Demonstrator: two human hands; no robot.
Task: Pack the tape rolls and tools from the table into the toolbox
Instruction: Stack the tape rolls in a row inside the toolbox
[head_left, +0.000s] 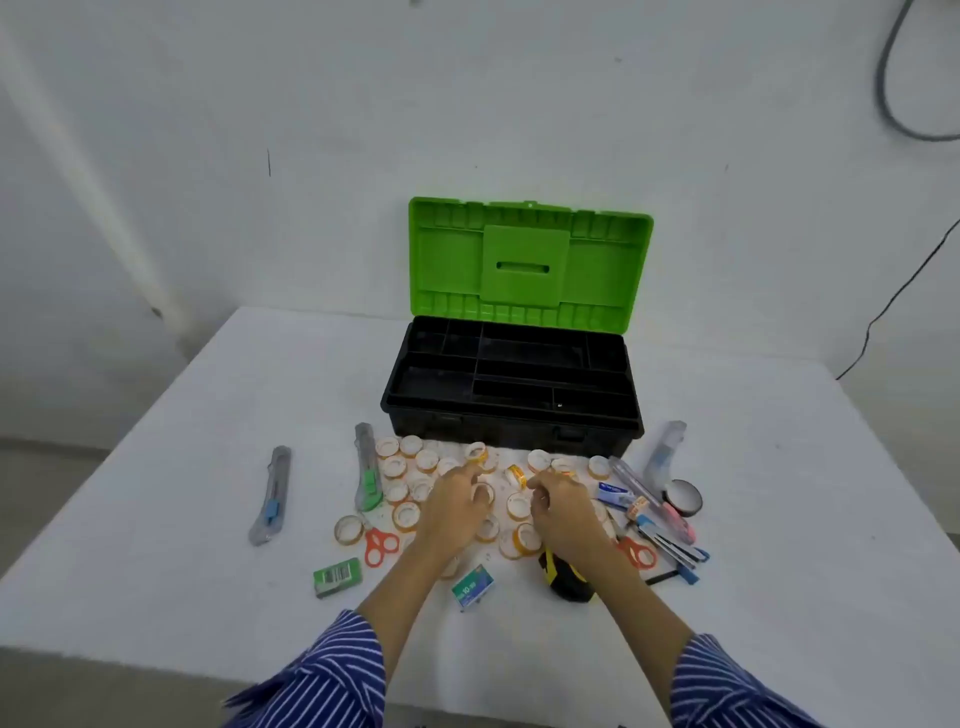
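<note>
A black toolbox (511, 418) with its green lid (530, 262) raised stands at the back of the white table; its divided tray holds nothing. Several small clear tape rolls (408, 514) lie scattered in front of it. My left hand (454, 506) rests over the rolls with its fingers curled around one small roll (484, 492). My right hand (563, 512) hovers beside it, fingers bent over the rolls; whether it grips one I cannot tell. Two orange scissors (380, 545) (638, 553), utility knives (271, 493) (366, 465) (665, 449) and a black tape roll (684, 496) lie around.
Staple boxes (337, 576) (471, 586) lie near the front edge, a black-and-yellow tape measure (563, 577) under my right wrist. Pens and blade packs (660, 525) pile at the right. The white table (182, 467) stands against a wall; a cable (893, 296) hangs at the right.
</note>
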